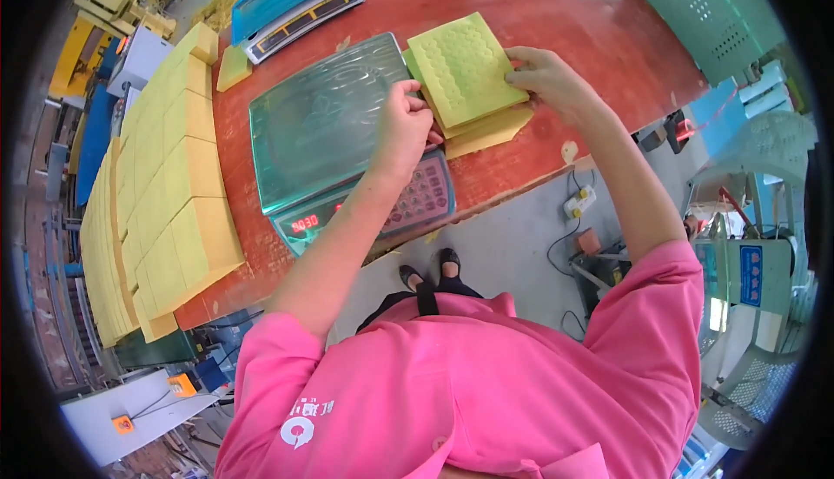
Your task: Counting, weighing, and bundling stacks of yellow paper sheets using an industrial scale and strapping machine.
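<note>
Piles of yellow blocks are standing left of a scale. The left hand is curling by a yellow pad; I cannot tell if it is pinching. The pad is lying over the red table. The right hand is pinching the pad's right edge.

The sheet stack looks, from where I stand, like matt paper with a dimpled top, beside a glossy, slick scale pan, scuffed tabletop and matt cloth shirt.
</note>
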Tool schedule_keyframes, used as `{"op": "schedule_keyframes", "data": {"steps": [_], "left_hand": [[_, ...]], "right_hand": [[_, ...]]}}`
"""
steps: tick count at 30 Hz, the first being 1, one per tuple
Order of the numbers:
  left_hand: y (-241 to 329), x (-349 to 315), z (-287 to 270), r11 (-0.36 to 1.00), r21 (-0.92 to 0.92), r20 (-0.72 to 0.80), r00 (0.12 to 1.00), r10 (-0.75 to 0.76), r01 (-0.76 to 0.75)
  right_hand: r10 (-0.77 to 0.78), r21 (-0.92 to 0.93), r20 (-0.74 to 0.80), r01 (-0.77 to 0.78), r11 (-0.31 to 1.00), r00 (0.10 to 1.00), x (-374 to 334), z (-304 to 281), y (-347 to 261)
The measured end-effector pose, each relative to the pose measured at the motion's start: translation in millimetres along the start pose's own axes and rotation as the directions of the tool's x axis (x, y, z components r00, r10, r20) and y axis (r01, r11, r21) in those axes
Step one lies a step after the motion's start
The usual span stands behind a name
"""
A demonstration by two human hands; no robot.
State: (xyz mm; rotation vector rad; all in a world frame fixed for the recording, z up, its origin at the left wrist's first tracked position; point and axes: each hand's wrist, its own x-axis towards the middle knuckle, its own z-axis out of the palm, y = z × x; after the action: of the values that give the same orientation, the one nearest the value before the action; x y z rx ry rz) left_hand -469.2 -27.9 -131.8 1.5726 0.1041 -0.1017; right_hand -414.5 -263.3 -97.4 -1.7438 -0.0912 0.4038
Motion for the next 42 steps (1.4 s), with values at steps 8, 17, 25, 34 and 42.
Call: {"op": "schedule_keyframes", "data": {"steps": [8, 17, 25, 34, 42], "left_hand": [[5.3, 1.0, 2.6, 1.000, -0.021, -0.022, 1.000, -0.012, 0.012], [7.7, 1.8, 2.7, 0.992, 0.124, -0.018, 0.999, 0.028, -0.026], [15.3, 5.5, -2.2, 0.953, -0.259, -0.028, 0.985, -0.172, 0.159], [7.9, 8.4, -7.6, 0.911, -0.351, 0.051, 0.975, -0.214, 0.218], [7.4, 4.1, -4.5, 0.945, -0.286, 0.047, 0.987, -0.154, 0.161]], "right_hand": [[-0.060, -0.193, 0.012, 0.061, 0.979, 0.998, -0.1, 2.5, -2.9], [-0.230, -0.385, -0.311, 0.099, 0.918, 0.922, -5.5, -23.9, -3.1], [-0.273, -0.267, -0.276, 0.199, 0.943, 0.921, -24.9, -13.4, 25.6], [-0.217, -0.360, -0.229, 0.124, 0.925, 0.949, -26.6, -3.2, 4.4], [-0.018, -0.387, -0.185, -0.056, 0.921, 0.983, -18.1, 1.0, -5.1]]}}
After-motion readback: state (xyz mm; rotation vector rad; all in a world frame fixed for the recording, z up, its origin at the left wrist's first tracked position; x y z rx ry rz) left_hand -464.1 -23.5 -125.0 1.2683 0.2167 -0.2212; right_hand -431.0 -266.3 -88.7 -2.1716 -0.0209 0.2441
